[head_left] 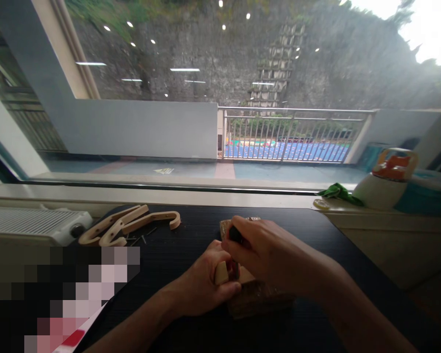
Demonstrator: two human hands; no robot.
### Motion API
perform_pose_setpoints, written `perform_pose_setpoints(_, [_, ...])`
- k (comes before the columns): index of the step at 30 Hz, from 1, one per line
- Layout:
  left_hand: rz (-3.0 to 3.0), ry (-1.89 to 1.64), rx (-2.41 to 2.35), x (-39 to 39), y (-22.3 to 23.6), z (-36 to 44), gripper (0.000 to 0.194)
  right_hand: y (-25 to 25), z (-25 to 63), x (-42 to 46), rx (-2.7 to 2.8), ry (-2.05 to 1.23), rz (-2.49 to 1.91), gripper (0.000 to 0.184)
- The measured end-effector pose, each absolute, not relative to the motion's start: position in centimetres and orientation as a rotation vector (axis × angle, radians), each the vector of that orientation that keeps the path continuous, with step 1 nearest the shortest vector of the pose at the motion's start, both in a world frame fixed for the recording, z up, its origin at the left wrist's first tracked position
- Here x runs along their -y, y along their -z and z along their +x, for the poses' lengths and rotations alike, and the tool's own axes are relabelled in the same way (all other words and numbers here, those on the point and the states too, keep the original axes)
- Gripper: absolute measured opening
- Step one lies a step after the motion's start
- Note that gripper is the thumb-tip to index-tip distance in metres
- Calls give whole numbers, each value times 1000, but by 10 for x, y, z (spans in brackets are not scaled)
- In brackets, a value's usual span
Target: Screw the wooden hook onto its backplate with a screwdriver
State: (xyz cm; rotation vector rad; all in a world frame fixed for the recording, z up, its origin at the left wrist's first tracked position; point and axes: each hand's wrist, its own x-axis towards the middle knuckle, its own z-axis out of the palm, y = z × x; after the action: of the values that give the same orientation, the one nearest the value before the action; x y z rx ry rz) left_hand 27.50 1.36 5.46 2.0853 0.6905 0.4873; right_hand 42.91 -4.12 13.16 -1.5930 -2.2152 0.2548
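Note:
My left hand (209, 277) is closed around a pale wooden hook (221, 273), whose blunt end pokes out between thumb and fingers. Above it, my right hand (260, 245) grips a screwdriver (235, 234) by its dark handle, held roughly upright; its tip is hidden by my fingers. Beneath both hands lies a brownish block (262, 296) that looks wrapped in clear plastic. Farther left on the dark table rest several curved wooden hooks (132, 223) with drilled holes. A few small screws (143, 240) are scattered beside them.
The black table (191, 220) meets a white window sill (206, 197). A radiator (33, 223) stands at left. At right on the sill are a green cloth (338, 192), a roll of tape (321, 204) and a white container (382, 189). A blurred person sits at lower left.

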Motion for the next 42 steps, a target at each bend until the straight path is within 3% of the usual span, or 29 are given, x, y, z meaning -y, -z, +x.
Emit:
perform_pose_setpoints(8, [2114,-417,-752,-13,-59,274,13,-140,445,22,2250,-596,-1482,16])
perform_pose_setpoints(12, [2105,-428,-749,-13,-56,275,19,-140,445,30,2225,-564,-1457,16])
perform_pose_setpoints(24, [2189,-447,-665,-19,-55,273,14,-134,444,24,2138,-471,-1478,12])
perform_pose_setpoints(30, [2166,-552,-520,-27,-47,269,27,-129,481,41,2043,-600,-1706,18])
perform_pose_setpoints(36, [2155,-587,-377,-36,-36,267,48,-81,476,87,1714,-428,-1812,17])
perform_pose_setpoints(42, [2186,-601,-367,-36,-33,267,43,-71,471,114,1884,-510,-1936,20])
